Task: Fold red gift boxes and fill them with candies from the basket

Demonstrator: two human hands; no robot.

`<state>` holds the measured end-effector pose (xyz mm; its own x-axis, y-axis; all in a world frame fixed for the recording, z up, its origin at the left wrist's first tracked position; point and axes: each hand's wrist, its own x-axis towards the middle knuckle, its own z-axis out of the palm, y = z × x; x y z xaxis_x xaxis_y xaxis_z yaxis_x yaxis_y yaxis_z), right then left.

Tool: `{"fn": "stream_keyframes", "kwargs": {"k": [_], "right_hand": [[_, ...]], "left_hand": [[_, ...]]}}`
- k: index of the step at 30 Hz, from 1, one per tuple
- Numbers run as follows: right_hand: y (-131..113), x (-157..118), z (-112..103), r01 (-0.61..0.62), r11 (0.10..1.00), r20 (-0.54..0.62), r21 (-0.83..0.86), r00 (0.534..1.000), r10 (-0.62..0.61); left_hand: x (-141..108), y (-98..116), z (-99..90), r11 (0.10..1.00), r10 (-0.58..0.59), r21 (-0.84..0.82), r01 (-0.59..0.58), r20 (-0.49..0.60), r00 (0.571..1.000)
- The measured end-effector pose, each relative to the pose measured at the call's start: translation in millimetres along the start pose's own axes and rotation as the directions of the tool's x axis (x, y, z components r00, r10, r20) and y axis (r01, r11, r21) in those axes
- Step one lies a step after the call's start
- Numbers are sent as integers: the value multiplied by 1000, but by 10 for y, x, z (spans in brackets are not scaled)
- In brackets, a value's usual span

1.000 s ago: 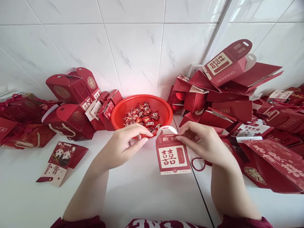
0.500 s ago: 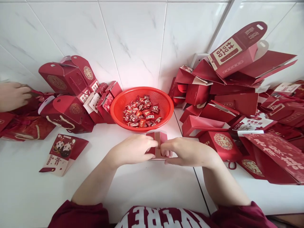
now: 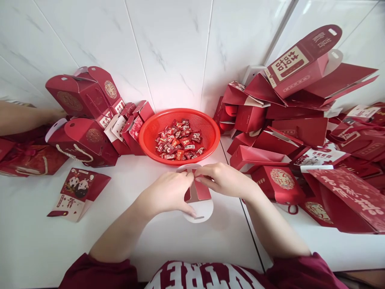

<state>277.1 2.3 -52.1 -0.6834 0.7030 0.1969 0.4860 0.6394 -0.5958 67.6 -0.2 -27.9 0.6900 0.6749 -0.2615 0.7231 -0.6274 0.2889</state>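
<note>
A red paper gift box [image 3: 202, 192] stands on the white table in front of me with its top flaps up. Its rounded white handle flap [image 3: 202, 212], which has a slot, leans toward me. My left hand [image 3: 170, 192] grips the box from the left, thumb spread down onto this flap and fingers at the far side. At the far right edge, the bent fingers of my right hand [image 3: 227, 179] pinch the box. The fingers partly cover the box's far side and inside. Just beyond it sits a red plastic basket [image 3: 150, 153] of wrapped candies [image 3: 180, 140].
Finished-looking red boxes [image 3: 87, 142] stand at the left, near a flat panda-print box [image 3: 80, 192]. Many red boxes [image 3: 278, 182] are piled on the right. Another person's arm [image 3: 27, 117] reaches in from the left edge. A tiled wall [image 3: 174, 52] closes the back.
The near white flap has folded out toward me. My right hand has moved up to the far edge, and my left thumb has spread onto the flap. The other person's arm reaches further right.
</note>
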Motion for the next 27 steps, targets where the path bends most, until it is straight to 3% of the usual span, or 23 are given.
{"fn": "stream_keyframes", "kwargs": {"k": [5,8,12,19,23,27], "right_hand": [[17,-23,-36,-11,1000,-31,-22,999,10],[55,-54,-49,2,999,19,-47,1000,-1],[75,-63,-39,48,999,69,-14,997,-47],[40,-47,-39,74,997,31,-24,997,-73],[11,-54,-60,-43,987,-46,-157,998,36],[60,-74,-81,-282,885,-109,-371,960,260]], "left_hand": [[19,62,76,997,-27,73,27,5,1000],[70,84,141,998,-10,54,10,-9,1000],[129,135,149,999,10,43,-13,70,997],[154,181,145,964,102,245,-106,31,994],[148,200,160,957,122,259,-127,35,992],[136,220,130,950,84,295,-102,74,994]]}}
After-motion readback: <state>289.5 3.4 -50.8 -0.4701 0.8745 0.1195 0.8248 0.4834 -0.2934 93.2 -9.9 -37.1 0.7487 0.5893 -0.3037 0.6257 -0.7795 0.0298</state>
